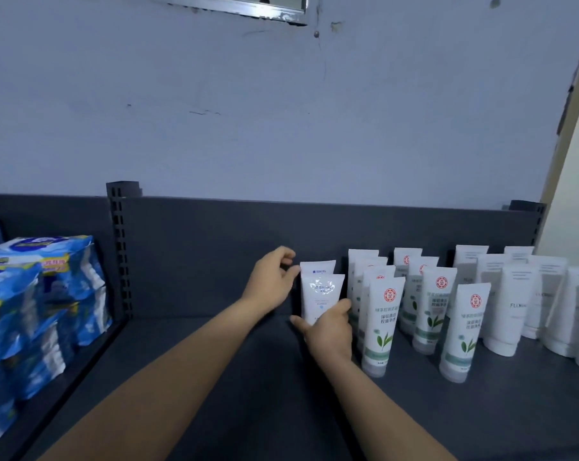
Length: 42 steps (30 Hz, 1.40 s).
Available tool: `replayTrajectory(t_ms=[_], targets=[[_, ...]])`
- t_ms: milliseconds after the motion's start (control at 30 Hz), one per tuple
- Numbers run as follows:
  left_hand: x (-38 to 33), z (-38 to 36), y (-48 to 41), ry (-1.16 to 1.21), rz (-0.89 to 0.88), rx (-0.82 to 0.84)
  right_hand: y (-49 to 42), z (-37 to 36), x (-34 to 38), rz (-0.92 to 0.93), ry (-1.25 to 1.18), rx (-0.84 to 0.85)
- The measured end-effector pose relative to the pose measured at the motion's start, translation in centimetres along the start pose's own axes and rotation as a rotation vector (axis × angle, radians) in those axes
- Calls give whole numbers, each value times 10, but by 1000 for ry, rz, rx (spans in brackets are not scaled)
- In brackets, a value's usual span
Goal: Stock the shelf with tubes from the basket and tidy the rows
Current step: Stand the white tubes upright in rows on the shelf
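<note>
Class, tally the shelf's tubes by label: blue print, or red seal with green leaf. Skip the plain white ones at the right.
blue-print tubes: 2
red-seal tubes: 8
Total: 10

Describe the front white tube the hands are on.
The front tube is white glossy plastic with blue print, standing upright, flat crimped end up, on the dark shelf. The right hand grips its lower part, hiding the cap; the left hand touches its upper left edge. A matching tube stands directly behind.
</note>
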<state>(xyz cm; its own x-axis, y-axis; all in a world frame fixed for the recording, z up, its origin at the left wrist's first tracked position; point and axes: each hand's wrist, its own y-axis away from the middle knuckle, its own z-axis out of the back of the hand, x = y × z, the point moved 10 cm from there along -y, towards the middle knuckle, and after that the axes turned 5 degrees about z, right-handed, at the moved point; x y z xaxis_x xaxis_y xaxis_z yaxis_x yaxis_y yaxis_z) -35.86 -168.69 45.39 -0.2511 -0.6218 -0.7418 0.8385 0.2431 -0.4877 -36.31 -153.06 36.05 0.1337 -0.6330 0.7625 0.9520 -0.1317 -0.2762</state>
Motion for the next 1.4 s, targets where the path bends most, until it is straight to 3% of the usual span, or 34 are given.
replayTrajectory(t_ms=[100, 267, 333, 933, 1233, 1400], targets=[[-23, -5, -22, -124, -95, 57, 1, -5, -7, -7, -23, -9], [-37, -44, -44, -451, -126, 368, -3, -10, -16, 13, -22, 32], [-36, -50, -46, -489, -136, 405, -5, -12, -18, 14, -34, 43], [-29, -41, -59, -383, -75, 308, -12, -17, -23, -8, 38, 123], [-30, -36, -67, -329, -52, 279, -11, -5, -31, -62, -239, 15], [-33, -36, -65, -345, -57, 290, -11, -5, -30, -46, -255, 13]])
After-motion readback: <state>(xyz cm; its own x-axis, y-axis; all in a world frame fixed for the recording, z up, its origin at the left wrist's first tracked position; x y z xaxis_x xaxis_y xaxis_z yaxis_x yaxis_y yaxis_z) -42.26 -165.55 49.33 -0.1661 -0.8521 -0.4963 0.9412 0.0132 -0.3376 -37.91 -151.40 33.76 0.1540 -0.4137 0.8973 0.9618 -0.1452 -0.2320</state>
